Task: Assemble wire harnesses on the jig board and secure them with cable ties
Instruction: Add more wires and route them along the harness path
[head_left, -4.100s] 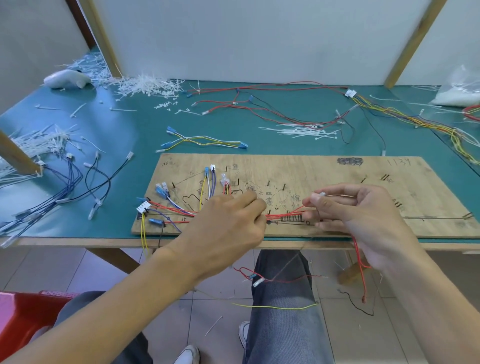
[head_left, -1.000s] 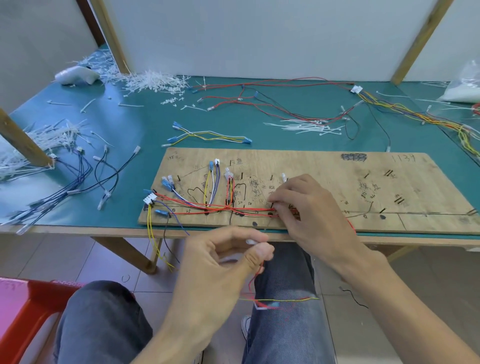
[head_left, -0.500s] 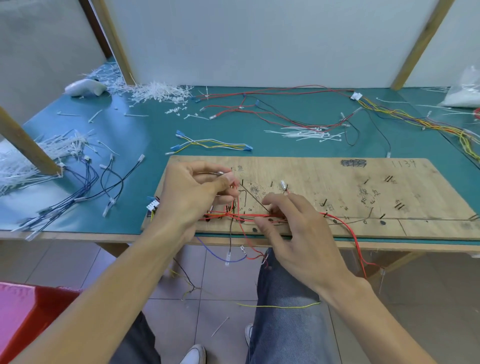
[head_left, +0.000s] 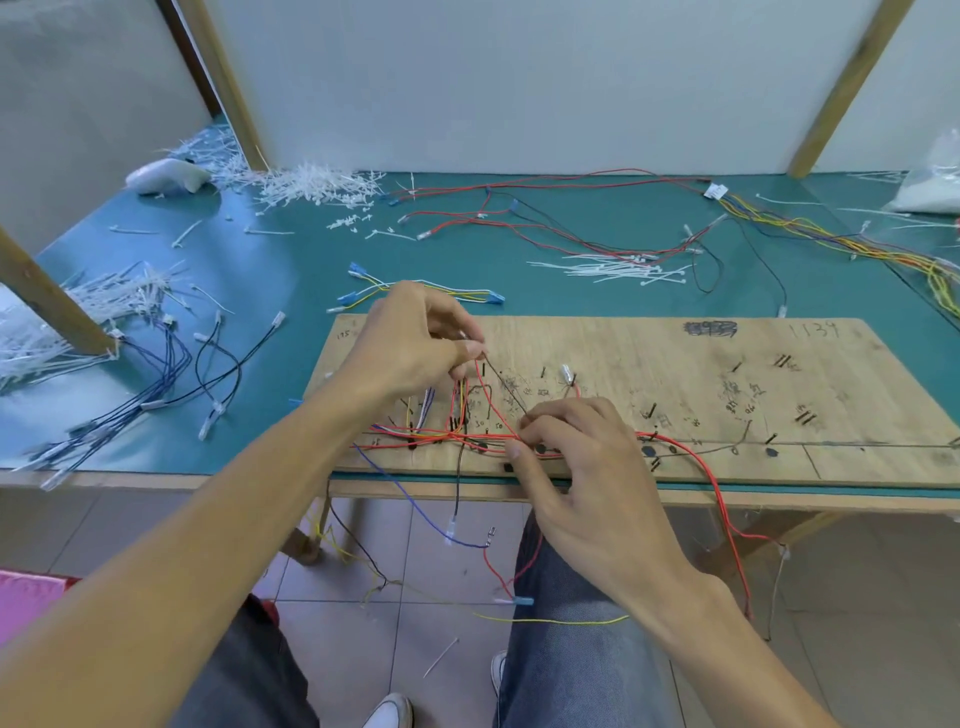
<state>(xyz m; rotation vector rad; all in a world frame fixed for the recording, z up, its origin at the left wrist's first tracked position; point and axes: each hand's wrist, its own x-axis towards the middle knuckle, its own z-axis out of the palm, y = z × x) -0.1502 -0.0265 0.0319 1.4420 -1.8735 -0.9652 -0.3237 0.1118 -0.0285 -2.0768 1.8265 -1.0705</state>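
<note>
At the lower centre of the frame, the wire harness (head_left: 436, 439), mostly red wires, runs along the near edge of the jig board (head_left: 675, 358), with loose ends dangling over the floor. The right hand (head_left: 587, 478) pinches the bundle. The left hand (head_left: 410, 348), above it, pinches a thin dark strand (head_left: 506, 387) stretched between the hands; whether it is a wire or a tie is hard to tell. The board's right half shows only pegs and pen marks. White cable ties (head_left: 618, 270) lie on the tabletop (head_left: 291, 270) beyond.

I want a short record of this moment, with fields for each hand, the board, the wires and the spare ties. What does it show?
left hand: above the left part of the jig board, pinches a thin dark strand
right hand: at the board's near edge, pinches the red wires
strand: slants straight from the left fingertips down to the right fingertips
red wires: run along the board's near side; some hang off the edge
cable ties: loose white heap on the green table, behind the board
</note>
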